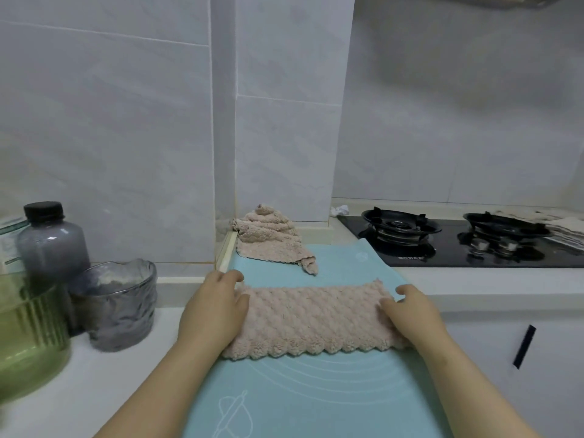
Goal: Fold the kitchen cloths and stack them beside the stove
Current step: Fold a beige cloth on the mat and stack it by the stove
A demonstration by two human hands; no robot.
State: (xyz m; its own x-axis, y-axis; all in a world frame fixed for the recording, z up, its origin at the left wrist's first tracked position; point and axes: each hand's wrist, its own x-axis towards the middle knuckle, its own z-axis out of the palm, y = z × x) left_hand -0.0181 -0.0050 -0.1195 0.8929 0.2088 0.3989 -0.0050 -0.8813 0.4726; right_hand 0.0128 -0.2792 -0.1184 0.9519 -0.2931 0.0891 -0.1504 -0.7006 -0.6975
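Observation:
A pink fluffy kitchen cloth [311, 317] lies folded into a wide strip on the light blue mat [316, 393]. My left hand [215, 306] holds its left end, fingers curled over the edge. My right hand [410, 314] holds its right end the same way. A second pink cloth [271, 238] sits crumpled in a heap at the far end of the mat, in the wall corner left of the black gas stove [458, 241].
On the counter to the left stand a dark bottle [50, 245], a grey glass cup [117, 305] and a green ribbed glass bowl [28, 339]. A tiled wall pillar rises behind the heap. Paper lies at the stove's far right [565, 229].

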